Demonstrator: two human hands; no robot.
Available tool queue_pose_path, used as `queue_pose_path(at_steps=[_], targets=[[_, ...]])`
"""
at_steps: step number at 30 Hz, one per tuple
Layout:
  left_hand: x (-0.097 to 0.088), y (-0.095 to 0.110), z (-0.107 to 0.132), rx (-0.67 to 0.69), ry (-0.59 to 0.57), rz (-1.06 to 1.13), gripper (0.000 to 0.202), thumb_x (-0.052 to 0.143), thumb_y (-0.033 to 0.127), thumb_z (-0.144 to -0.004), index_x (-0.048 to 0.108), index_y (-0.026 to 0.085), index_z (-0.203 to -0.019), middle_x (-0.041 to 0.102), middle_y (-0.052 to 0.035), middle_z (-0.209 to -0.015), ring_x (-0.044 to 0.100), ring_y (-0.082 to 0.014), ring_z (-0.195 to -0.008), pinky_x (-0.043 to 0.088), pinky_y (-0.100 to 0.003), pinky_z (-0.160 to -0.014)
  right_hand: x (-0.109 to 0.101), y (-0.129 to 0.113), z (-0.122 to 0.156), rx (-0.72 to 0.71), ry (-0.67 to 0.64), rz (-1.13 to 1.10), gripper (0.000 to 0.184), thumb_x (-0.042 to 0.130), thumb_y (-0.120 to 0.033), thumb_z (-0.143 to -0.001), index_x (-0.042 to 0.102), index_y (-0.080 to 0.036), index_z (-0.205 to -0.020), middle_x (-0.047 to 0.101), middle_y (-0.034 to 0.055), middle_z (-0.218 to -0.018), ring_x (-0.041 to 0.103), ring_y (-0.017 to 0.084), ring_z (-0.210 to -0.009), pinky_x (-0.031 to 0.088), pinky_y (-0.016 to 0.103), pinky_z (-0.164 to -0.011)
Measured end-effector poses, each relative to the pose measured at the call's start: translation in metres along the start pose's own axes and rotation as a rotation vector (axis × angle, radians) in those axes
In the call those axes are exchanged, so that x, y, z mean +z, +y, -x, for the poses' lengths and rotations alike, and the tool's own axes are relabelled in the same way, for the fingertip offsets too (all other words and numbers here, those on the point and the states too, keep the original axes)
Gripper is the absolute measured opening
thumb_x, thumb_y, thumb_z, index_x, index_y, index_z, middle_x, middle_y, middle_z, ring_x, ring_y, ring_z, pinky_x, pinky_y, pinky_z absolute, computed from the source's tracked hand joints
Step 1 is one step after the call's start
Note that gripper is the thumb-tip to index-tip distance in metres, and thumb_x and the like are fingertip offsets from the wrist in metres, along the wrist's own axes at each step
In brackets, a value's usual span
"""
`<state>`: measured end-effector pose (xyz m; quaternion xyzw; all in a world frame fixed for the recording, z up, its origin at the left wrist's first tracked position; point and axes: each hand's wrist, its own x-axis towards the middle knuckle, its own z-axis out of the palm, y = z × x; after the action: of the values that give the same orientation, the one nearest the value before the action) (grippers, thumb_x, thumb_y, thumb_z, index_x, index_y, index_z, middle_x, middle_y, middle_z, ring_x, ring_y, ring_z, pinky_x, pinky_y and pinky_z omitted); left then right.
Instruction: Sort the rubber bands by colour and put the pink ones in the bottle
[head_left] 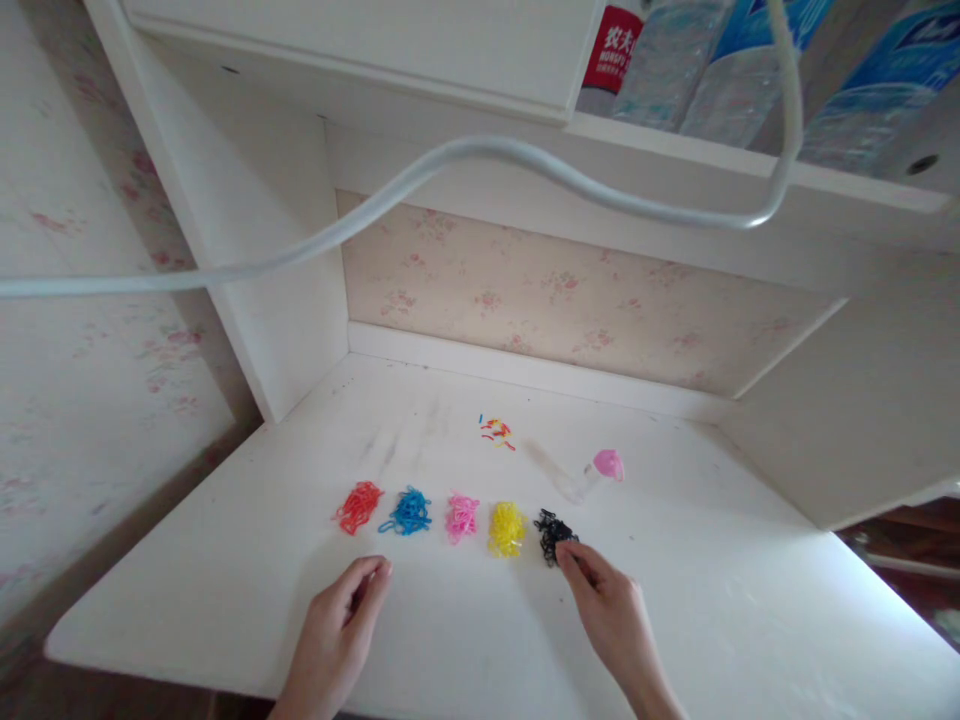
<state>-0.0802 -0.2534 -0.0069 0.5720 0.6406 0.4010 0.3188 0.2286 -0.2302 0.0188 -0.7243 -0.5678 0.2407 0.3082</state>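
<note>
Five small heaps of rubber bands lie in a row on the white desk: red (358,507), blue (411,511), pink (463,517), yellow (508,529) and black (552,532). My right hand (604,600) is at the near right edge of the black heap, thumb and forefinger pinched together on the bands there. Just in front of the red and blue heaps, my left hand (341,620) is closed, its thumb pressed to the curled forefinger. Anything between those fingertips is hidden or too small to make out.
Behind the heaps lie loose short red, yellow and blue pieces (497,430). A clear tube (576,487) with a pink cap-like end (608,464) lies to their right. A white cable (480,150) crosses the view above the desk (465,640). Water bottles (675,70) fill the upper shelf.
</note>
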Motion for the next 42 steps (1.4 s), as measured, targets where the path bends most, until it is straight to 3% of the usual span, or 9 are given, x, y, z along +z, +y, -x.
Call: queue_pose_path(at_steps=[3,7,12,17,25,31,37,42], targets=[[-0.003,0.001,-0.003,-0.029,-0.005,0.089,0.040,0.042,0.053,-0.086,0.056,0.018,-0.071,0.045,0.0044,-0.057,0.042,-0.0103,-0.052,0.035,-0.018,-0.048,0.003,-0.038,-0.030,-0.121,-0.030,0.143,0.044,0.039,-0.052,-0.086,0.068,-0.022,-0.098,0.063,-0.0017,-0.064,0.055,0.012,-0.056,0.039,0.020,-0.054],[-0.005,-0.002,-0.002,-0.043,0.014,0.152,0.041,0.043,0.053,-0.085,0.053,0.018,-0.066,0.037,0.0057,-0.054,0.034,-0.0091,-0.049,0.031,-0.018,-0.045,0.020,-0.071,-0.086,-0.100,-0.091,0.398,0.036,0.041,-0.043,-0.087,0.064,-0.028,-0.110,0.068,-0.0006,-0.075,0.063,0.015,-0.075,0.042,0.022,-0.066],[-0.003,-0.004,0.005,-0.011,0.027,0.142,0.039,0.044,0.048,-0.086,0.050,0.018,-0.061,0.034,0.0055,-0.053,0.034,-0.0087,-0.049,0.030,-0.016,-0.045,0.043,-0.069,-0.140,0.006,-0.116,0.536,0.039,0.045,-0.036,-0.085,0.058,-0.027,-0.121,0.068,0.0080,-0.104,0.062,0.021,-0.098,0.044,0.030,-0.078],[-0.005,0.000,0.003,0.017,0.014,0.137,0.040,0.043,0.047,-0.086,0.048,0.018,-0.059,0.031,0.0058,-0.052,0.033,-0.0085,-0.048,0.030,-0.016,-0.044,0.056,-0.064,-0.157,0.043,-0.124,0.621,0.037,0.040,-0.039,-0.090,0.059,-0.028,-0.120,0.065,0.0097,-0.112,0.061,0.022,-0.101,0.045,0.031,-0.079],[-0.004,-0.001,0.002,0.065,-0.009,0.075,0.040,0.042,0.045,-0.088,0.043,0.019,-0.058,0.034,0.0055,-0.051,0.036,-0.0085,-0.048,0.031,-0.017,-0.046,0.055,-0.065,-0.155,0.019,-0.100,0.669,0.038,0.034,-0.037,-0.093,0.064,-0.023,-0.111,0.067,0.0124,-0.105,0.063,0.022,-0.095,0.044,0.030,-0.075],[-0.004,-0.006,0.002,0.085,-0.043,0.053,0.039,0.040,0.042,-0.090,0.044,0.018,-0.059,0.036,0.0053,-0.052,0.037,-0.0081,-0.049,0.031,-0.016,-0.047,0.052,-0.086,-0.137,-0.125,-0.108,0.621,0.041,0.029,-0.037,-0.096,0.061,-0.021,-0.115,0.068,0.0118,-0.103,0.062,0.021,-0.095,0.041,0.028,-0.075],[-0.004,-0.004,0.003,0.081,-0.059,0.046,0.038,0.040,0.041,-0.090,0.047,0.018,-0.061,0.038,0.0054,-0.053,0.038,-0.0081,-0.050,0.031,-0.017,-0.049,0.084,-0.137,-0.082,-0.441,-0.257,0.503,0.036,0.031,-0.040,-0.096,0.064,-0.029,-0.106,0.070,0.0008,-0.097,0.063,0.015,-0.090,0.038,0.021,-0.073],[-0.004,-0.004,0.002,0.068,-0.051,0.037,0.038,0.041,0.042,-0.090,0.047,0.018,-0.061,0.039,0.0054,-0.053,0.039,-0.0086,-0.051,0.031,-0.017,-0.049,0.120,-0.177,-0.046,-0.631,-0.370,0.465,0.035,0.033,-0.039,-0.096,0.067,-0.028,-0.096,0.071,-0.0008,-0.092,0.063,0.013,-0.083,0.036,0.020,-0.067]])
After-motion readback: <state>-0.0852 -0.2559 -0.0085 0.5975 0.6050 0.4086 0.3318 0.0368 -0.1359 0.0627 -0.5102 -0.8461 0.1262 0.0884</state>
